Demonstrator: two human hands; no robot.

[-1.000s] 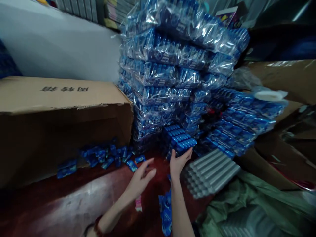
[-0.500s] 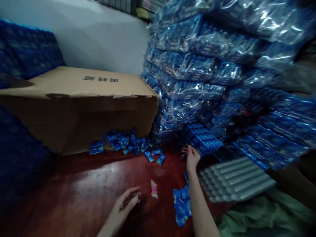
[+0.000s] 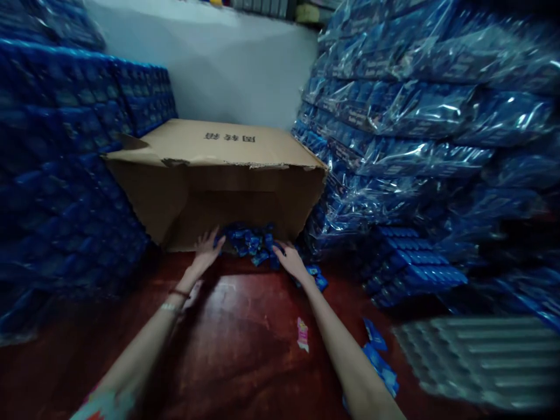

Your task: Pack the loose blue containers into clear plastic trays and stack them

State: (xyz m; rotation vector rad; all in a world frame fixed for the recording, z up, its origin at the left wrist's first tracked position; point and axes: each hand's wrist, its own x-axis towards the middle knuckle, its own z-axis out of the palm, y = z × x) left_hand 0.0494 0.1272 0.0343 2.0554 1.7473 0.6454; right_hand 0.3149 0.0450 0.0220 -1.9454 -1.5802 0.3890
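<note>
A loose heap of small blue packets [image 3: 250, 240] lies at the mouth of a cardboard box [image 3: 245, 146] turned on its side. My left hand [image 3: 207, 246] is at the heap's left edge, fingers spread, by a blue packet. On the other side, my right hand [image 3: 289, 258] reaches to the packets with its fingers apart and slightly curled. Both hands seem to touch the heap's edges, though the dim light hides the exact contact. A few more packets [image 3: 317, 277] lie beside my right wrist, partly hidden by it.
Plastic-wrapped stacks of blue packs [image 3: 420, 116] rise at the right, with more blue packs [image 3: 52, 146] at the left. A pink wrapper [image 3: 303, 334] and blue wrappers [image 3: 380, 361] lie on the dark red surface [image 3: 227, 326]. A grey ridged tray [image 3: 485, 356] sits at the lower right.
Both hands have moved to the packet heap, the right from beside the blue rows and the left from the near surface. The view has swung left.
</note>
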